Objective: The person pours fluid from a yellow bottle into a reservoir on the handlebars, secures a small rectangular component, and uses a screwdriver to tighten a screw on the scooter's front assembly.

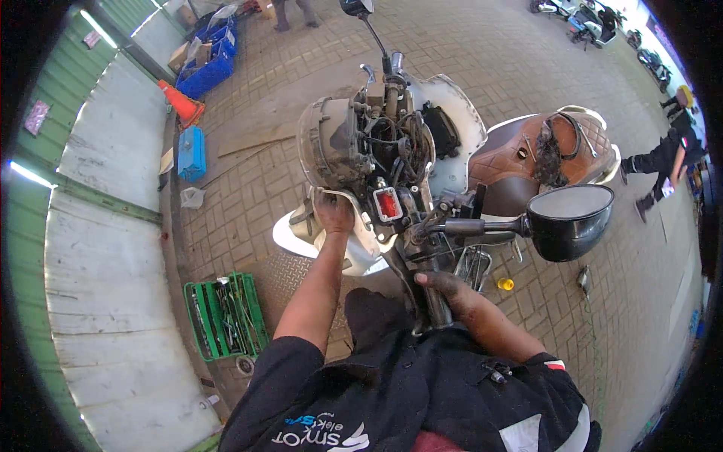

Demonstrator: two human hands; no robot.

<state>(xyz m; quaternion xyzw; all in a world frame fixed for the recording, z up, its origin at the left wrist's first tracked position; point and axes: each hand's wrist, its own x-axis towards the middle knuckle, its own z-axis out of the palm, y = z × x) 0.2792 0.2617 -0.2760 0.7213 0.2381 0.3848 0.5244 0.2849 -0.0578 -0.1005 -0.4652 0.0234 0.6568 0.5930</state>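
In front of me is a partly stripped scooter, its headlight unit (325, 143) and bundled wiring (403, 143) exposed. My left hand (335, 212) reaches in at the white front panel (363, 239), below the headlight; its fingertips are hidden there. At the near end of the handlebar, my right hand (448, 290) is closed round the black handlebar grip (435, 305), thumb on top, other fingers out of sight. Beside that grip runs a dark lever (403, 275). Between both hands and the wiring sits a small rectangular reservoir (388, 203), red inside. A round black mirror (570, 222) juts out rightward.
Tools fill a green toolbox (260, 320) on the paving at left. Beyond it are a blue toolbox (192, 153), an orange cone (181, 103) and blue crates (207, 75). Dark items lie on the brown seat (497, 162). Another person (663, 160) is at far right.
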